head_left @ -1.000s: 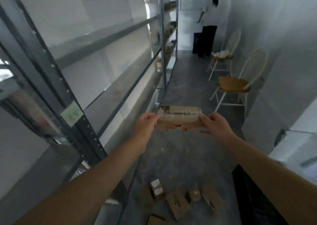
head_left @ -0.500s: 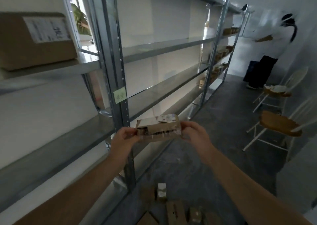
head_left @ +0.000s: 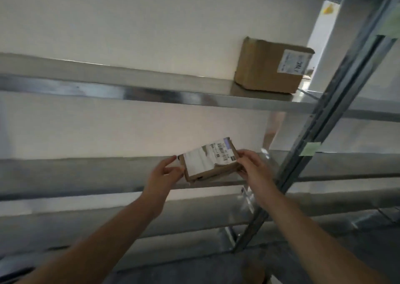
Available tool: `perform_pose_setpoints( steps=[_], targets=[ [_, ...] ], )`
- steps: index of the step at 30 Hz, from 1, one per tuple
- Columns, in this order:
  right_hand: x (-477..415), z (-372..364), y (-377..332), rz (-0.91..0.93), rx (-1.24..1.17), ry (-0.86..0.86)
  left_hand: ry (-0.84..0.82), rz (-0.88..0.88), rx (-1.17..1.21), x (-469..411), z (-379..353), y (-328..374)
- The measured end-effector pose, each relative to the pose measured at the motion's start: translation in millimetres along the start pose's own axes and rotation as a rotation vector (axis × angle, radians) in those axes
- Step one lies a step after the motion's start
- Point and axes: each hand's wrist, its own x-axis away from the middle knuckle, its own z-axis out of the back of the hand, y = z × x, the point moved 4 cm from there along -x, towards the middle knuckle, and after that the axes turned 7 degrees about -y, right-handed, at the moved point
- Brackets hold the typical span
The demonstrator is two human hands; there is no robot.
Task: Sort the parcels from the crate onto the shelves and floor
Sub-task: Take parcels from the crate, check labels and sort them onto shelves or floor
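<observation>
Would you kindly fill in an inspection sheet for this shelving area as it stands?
Surface: grey metal middle shelf, at hand height.
Job's things: small labelled parcel at the middle shelf's front; large cardboard box on the upper shelf.
Clutter: nothing seen.
Hands: left hand and right hand hold the parcel's ends.
Cables: nothing seen.
Surroundings: white wall; steel upright with a green sticky note.

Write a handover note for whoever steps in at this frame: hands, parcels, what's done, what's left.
Left hand and right hand each hold an end of the parcel, label up, at the middle shelf.
Done: one box sits on the upper shelf.
Left: set this parcel down and let go. The crate is not in view.
</observation>
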Motion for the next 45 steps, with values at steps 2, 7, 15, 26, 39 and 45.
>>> perform_pose_setpoints(
  steps=[2, 7, 15, 26, 39, 45],
  targets=[
    [-11.4, -78.0, -1.4, -0.016, -0.067, -0.093, 0.063, -0.004, 0.056, 18.9, 71.1, 13.6],
    [-12.5, -273.7, -1.8, -0.044, -0.271, -0.304, 0.235, -0.048, 0.078, 75.8, 227.1, 42.7],
    [38.7, -516.4, 18.6, -0.037, -0.099, -0.778, 0.452, -0.032, 0.042, 168.9, 370.0, 58.2],
    [113.7, -694.3, 40.9, -0.118, 0.043, -1.256, 0.978, -0.055, 0.021, 258.8, 477.4, 46.2],
    [148.7, -848.8, 55.4, 0.077, 0.137, -1.707, 1.430, -0.052, 0.229, 287.4, 574.9, 39.7],
    [162.2, -873.7, 86.5, 0.009, 0.199, -1.903, 1.543, -0.040, 0.351, 289.8, 584.5, 9.3]
  ],
)
